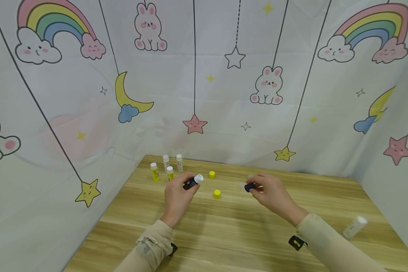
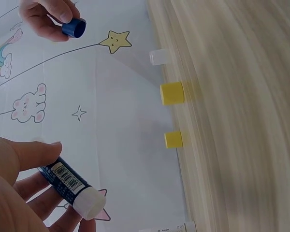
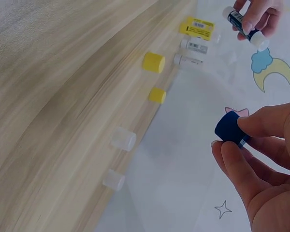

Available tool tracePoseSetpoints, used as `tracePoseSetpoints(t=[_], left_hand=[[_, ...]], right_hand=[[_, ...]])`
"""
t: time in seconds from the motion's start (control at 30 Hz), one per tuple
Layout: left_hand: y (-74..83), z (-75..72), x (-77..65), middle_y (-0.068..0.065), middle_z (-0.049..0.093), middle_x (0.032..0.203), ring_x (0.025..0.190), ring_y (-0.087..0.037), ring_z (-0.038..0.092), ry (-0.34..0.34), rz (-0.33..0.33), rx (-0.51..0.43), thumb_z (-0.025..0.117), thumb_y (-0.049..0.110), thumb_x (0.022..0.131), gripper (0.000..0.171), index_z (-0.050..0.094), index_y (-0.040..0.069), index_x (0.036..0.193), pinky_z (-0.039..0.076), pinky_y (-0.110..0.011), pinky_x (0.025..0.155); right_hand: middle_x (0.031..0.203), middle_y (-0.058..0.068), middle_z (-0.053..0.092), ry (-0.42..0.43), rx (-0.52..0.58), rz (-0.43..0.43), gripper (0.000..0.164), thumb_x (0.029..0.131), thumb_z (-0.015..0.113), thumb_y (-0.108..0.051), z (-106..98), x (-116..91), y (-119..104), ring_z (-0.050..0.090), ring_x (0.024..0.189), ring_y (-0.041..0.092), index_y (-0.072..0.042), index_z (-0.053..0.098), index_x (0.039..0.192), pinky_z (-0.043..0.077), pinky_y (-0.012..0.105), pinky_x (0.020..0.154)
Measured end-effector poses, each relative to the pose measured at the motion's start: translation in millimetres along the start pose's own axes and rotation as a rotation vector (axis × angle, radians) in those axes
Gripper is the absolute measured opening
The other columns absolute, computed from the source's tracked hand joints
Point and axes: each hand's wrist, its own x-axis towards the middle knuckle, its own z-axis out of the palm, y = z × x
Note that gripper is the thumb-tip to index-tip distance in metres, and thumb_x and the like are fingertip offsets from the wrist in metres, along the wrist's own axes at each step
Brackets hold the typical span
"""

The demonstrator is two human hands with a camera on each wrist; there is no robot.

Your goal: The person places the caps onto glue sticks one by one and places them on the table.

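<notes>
Fabric (image 1: 176, 83) printed with rainbows, rabbits and stars hangs behind a wooden table (image 1: 224, 234). Over the table's middle, two hands are held apart from each other. The left hand (image 1: 179, 193) has its thumb and fingers clamped around a dark blue glue stick (image 1: 191, 183); the right hand (image 1: 271, 188) pinches a small dark blue cap (image 1: 249, 187) between thumb and fingertips. The glue stick is off the tabletop, its long axis slanted, with one white end aimed rightward and up in the head view; how much glue the tube holds cannot be told. A white glue stick (image 1: 354, 227) is near the right edge. Toward the far left corner, two yellow glue sticks (image 1: 155, 175) and two slim white tubes (image 1: 179, 164) stand upright close together, all with white tops. The dark blue cap turns its hollow mouth toward the left hand. Between the hands, two yellow caps (image 1: 217, 194) rest on the wood, one nearer the far edge, and two translucent caps (image 3: 123, 138) sit beside the right hand.
</notes>
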Motion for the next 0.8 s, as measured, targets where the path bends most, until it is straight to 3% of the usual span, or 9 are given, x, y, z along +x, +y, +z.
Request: tracePoseSetpoints(t=[0.8], left_hand=[[4.6, 7.3, -2.6, 0.003, 0.074, 0.102, 0.094, -0.015, 0.069, -0.010, 0.034, 0.000, 0.087, 0.013, 0.080, 0.027, 0.077, 0.018, 0.104, 0.058, -0.035, 0.076]], right_hand=[[0.103, -0.002, 0.065, 0.014, 0.087, 0.013, 0.025, 0.087, 0.075, 0.002, 8, 7, -17, 0.068, 0.088, 0.010, -0.009, 0.074, 0.109, 0.057, 0.023, 0.073]])
